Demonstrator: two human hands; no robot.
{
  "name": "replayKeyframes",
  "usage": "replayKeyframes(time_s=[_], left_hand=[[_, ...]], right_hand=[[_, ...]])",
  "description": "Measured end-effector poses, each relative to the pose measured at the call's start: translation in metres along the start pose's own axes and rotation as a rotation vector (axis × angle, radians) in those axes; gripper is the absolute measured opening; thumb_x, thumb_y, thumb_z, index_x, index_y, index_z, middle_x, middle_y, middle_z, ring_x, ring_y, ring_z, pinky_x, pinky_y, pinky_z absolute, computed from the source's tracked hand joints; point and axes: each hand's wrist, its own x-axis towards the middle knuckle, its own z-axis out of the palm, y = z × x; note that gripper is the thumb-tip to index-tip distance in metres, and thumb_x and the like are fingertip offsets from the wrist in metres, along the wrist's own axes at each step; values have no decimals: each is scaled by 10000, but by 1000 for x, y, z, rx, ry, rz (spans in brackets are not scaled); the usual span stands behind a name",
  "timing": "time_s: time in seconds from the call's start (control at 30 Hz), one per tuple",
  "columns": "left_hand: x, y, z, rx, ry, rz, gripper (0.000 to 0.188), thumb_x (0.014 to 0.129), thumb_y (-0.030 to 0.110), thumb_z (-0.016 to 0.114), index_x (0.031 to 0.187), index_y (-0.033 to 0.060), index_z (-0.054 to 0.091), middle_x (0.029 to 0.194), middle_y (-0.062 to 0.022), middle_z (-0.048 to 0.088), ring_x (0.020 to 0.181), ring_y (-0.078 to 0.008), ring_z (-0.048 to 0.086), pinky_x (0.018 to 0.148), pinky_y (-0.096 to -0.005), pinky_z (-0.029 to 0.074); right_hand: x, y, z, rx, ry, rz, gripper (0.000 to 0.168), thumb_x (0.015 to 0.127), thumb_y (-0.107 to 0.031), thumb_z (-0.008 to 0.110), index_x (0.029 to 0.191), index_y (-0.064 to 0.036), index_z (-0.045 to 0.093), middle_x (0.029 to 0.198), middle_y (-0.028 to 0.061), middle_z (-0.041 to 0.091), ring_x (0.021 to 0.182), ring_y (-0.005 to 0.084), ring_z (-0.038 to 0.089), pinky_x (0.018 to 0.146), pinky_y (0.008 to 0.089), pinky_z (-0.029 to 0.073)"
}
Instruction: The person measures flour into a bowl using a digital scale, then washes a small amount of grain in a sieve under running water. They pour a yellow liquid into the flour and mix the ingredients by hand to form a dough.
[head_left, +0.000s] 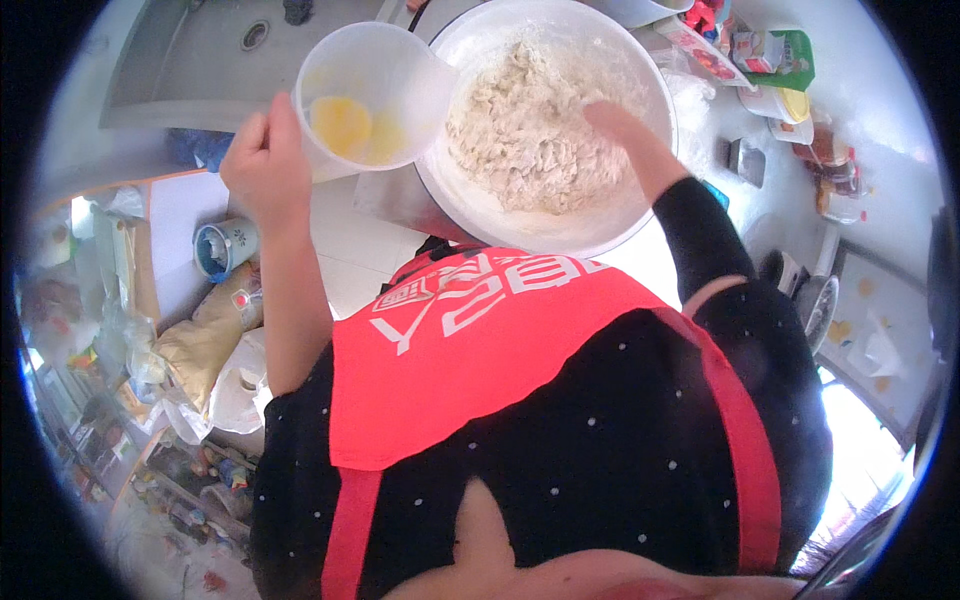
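Note:
My left hand (266, 169) grips a translucent plastic pitcher (330, 52) on its left side. A little yellow matter (341, 126), perhaps egg, lies in the bottom of the pitcher. Its spout points right and overlaps the rim of a large white basin (517, 232). Rough, shaggy dough (525, 142) fills much of the basin. Over the right part of the dough is my right hand (615, 124), bent inward from the wrist. Its fingers look to be touching the dough; their exact shape is blurred.
A grey sink (202, 67) lies at the upper left. Below it, a blue-and-white bin (225, 247) stands beside a tan sack (217, 330). Food packets (776, 60), a tub with a yellow lid (780, 103) and bottles (836, 180) line the right-hand counter.

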Motion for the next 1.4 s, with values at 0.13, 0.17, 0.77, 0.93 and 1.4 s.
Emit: replayKeyframes(time_s=[0.13,0.17,0.77,0.93,1.4], left_hand=[[-1,-1,3,-26,5,46,349,775,151,606,548,-31,412,456,-49,313,481,-79,280,427,-282,269],[2,-1,1,-2,11,72,352,775,151,605,547,-30,408,455,-49,308,479,-78,276,425,-282,267],[-1,6,-10,-92,-4,55,343,775,134,618,537,-20,425,454,-6,359,492,-51,304,430,-247,280],[1,5,-7,-104,20,31,355,775,137,617,531,-20,414,452,-1,345,490,-51,295,425,-252,268],[-9,10,-16,-18,-2,145,355,761,108,624,509,-5,401,446,-22,341,478,-61,292,414,-262,260]], right_hand=[[-24,-79,-1,1054,169,375,381,853,-306,423,1015,2,578,1041,180,568,936,265,528,847,387,384],[-24,-102,-12,1327,284,460,378,855,-302,412,1004,1,582,1020,184,571,932,284,524,854,400,381],[-43,-115,-16,2356,39,525,409,872,-251,310,1175,-17,454,1169,209,470,1056,361,486,869,538,402],[-43,-72,-26,2153,9,500,394,887,-235,283,1167,-3,436,1164,199,470,1034,335,512,892,494,416],[-30,-196,-20,2690,49,203,422,906,-300,283,1220,-42,396,1201,163,459,1083,329,477,921,544,358]])
